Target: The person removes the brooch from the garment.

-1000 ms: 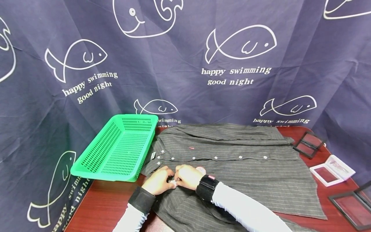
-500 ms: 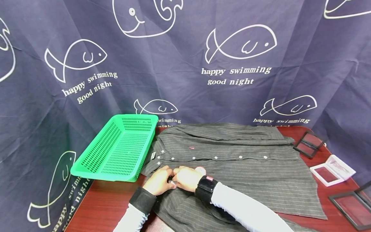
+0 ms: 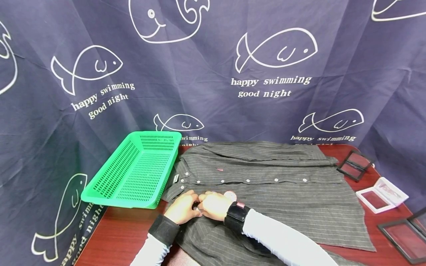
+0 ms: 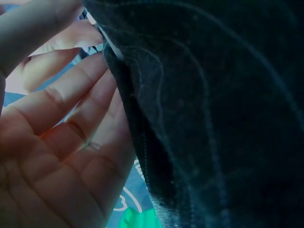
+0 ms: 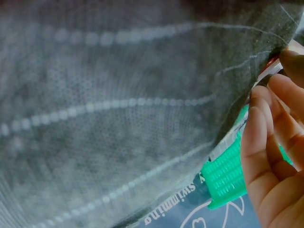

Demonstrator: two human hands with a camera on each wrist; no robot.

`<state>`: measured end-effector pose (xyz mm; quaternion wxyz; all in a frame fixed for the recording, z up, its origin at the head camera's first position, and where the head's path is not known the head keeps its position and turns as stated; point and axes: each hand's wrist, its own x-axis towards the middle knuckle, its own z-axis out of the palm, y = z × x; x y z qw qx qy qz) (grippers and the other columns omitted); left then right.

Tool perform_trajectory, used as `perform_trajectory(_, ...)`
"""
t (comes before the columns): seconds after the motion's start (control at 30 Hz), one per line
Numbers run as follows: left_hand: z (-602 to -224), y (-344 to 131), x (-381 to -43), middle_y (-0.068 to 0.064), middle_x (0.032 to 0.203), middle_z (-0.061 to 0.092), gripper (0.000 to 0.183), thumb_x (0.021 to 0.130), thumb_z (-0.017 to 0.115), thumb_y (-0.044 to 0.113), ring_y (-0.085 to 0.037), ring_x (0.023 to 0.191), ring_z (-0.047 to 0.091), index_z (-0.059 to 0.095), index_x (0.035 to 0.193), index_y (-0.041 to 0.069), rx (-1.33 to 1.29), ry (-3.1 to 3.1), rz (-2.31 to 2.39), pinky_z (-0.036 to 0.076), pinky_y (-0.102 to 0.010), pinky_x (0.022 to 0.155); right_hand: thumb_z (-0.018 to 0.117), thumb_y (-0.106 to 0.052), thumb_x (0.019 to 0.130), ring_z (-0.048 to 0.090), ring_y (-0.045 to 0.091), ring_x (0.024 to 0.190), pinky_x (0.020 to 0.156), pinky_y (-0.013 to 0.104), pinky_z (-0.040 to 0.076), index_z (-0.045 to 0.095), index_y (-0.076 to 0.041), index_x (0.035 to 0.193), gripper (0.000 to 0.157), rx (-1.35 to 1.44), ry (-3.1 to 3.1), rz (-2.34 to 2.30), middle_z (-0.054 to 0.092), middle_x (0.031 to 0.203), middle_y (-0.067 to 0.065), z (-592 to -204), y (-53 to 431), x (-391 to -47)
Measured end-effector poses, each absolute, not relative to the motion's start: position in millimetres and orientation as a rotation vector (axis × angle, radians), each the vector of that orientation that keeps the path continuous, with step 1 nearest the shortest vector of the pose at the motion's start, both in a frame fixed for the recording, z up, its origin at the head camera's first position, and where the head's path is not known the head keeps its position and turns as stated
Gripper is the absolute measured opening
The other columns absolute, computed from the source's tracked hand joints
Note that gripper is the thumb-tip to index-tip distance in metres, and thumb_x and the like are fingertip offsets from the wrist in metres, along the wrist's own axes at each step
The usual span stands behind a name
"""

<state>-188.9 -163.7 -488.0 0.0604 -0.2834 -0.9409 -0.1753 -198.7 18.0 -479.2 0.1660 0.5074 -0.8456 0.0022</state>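
A dark grey pinstriped shirt (image 3: 299,203) lies across the table, its row of white buttons up. Near the collar end, my left hand (image 3: 182,207) and right hand (image 3: 214,205) meet fingertip to fingertip. Between them shows a small whitish thing, mostly hidden. A fold of shirt (image 4: 204,104) rises against my left fingers (image 4: 85,85) in the left wrist view. In the right wrist view, my right fingers (image 5: 256,123) pinch at the cloth's edge, by a red and white bit (image 5: 271,66). A round white and red badge (image 3: 230,195) lies beside my right hand.
A green plastic basket (image 3: 166,184) stands left of the collar. Along the table's right side lie a black-framed case (image 3: 355,166), a white-framed case (image 3: 369,201) and another black-framed case (image 3: 404,240). A fish-print curtain (image 3: 213,92) hangs behind.
My right hand has shifted slightly left and forward, closing in on my left fingertips. The whitish thing between them is less visible. The shirt lies much the same.
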Motion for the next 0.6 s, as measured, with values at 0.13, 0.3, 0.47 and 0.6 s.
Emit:
perform_trajectory(0.13,-487.1,-163.8,-188.5,0.003,0.078,0.052,0.03,0.063,0.087,0.02,-0.01,0.068,0.049,0.065,0.082,0.014,-0.863,-2.847,-0.532,0.043,-0.025,0.061,0.073,-0.029,0.083,0.057,0.013,0.072,0.063,0.023,0.044,0.074,-0.024,0.082,0.005,1.471,-2.413,0.008,0.059,0.081,-0.008,-478.0,18.0,-199.5)
perform_trajectory(0.3,-486.6,-163.1,-188.4,0.003,0.077,0.051,0.03,0.063,0.087,0.021,-0.008,0.066,0.047,0.065,0.082,0.015,-0.855,-2.864,-0.519,0.042,-0.024,0.06,0.074,-0.03,0.082,0.056,0.013,0.071,0.061,0.023,0.042,0.074,-0.024,0.081,0.006,1.486,-2.414,0.018,0.059,0.08,-0.008,-475.7,18.7,-199.6)
perform_trajectory(0.47,-485.5,-162.3,-188.8,0.003,0.077,0.051,0.03,0.063,0.087,0.022,-0.008,0.065,0.045,0.066,0.082,0.016,-0.842,-2.875,-0.51,0.042,-0.025,0.06,0.073,-0.028,0.082,0.056,0.012,0.071,0.061,0.022,0.042,0.073,-0.025,0.08,0.004,1.5,-2.421,0.029,0.059,0.081,-0.008,-474.1,19.1,-199.8)
perform_trajectory(0.6,-485.3,-162.3,-188.5,0.004,0.077,0.051,0.031,0.062,0.087,0.022,-0.009,0.066,0.048,0.066,0.083,0.015,-0.834,-2.868,-0.489,0.043,-0.026,0.061,0.073,-0.029,0.083,0.057,0.012,0.072,0.063,0.023,0.044,0.073,-0.025,0.078,0.006,1.481,-2.419,0.002,0.059,0.082,-0.008,-475.7,17.8,-199.4)
